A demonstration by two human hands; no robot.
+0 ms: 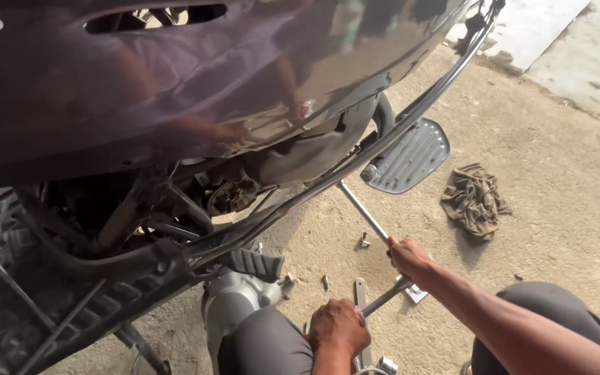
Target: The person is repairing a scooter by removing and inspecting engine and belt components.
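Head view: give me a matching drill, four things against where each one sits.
Things:
1. rag
2. footboard
3. right hand
4. left hand

Places:
A. gripping the long metal bar that runs up under the scooter
B. lying crumpled on the sandy floor, right of the footboard
C. resting on the person's knee, low in the picture
D. grey and ribbed, fixed beside the chrome rail

Pairs: 1-B, 2-D, 3-A, 4-C
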